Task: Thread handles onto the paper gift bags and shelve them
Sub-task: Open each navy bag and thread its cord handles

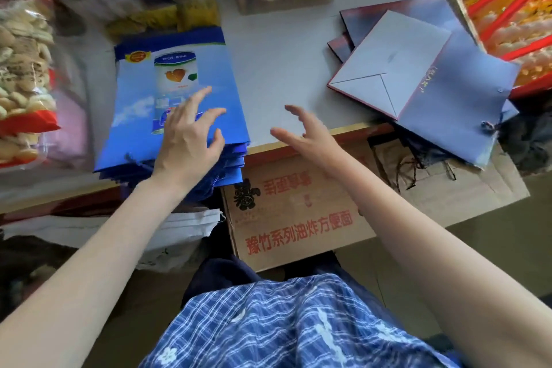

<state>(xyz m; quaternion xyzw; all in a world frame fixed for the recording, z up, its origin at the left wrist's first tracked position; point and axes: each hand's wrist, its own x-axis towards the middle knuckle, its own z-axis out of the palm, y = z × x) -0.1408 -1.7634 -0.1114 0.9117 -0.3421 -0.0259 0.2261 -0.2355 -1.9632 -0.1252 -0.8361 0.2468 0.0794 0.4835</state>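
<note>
1. Forearms reach forward bare from a blue plaid garment, both over the near edge of the grey tabletop.
2. Left hand, palm down with fingers spread and released, lies on the stack of blue printed gift bags at the tabletop's left front.
3. Right hand hovers over bare tabletop, fingers loosely curved, grasping nothing.
4. Grey-blue gift bags lie fanned at the right, overhanging the edge above a printed cardboard box.

only text i can actually read is on the cardboard box, red print: 豫竹系列油炸方便面. the line above it is upside down and too blurry. blue bag has a can picture, lettering unreadable. grey bag has gold script, can't make it out.
</note>
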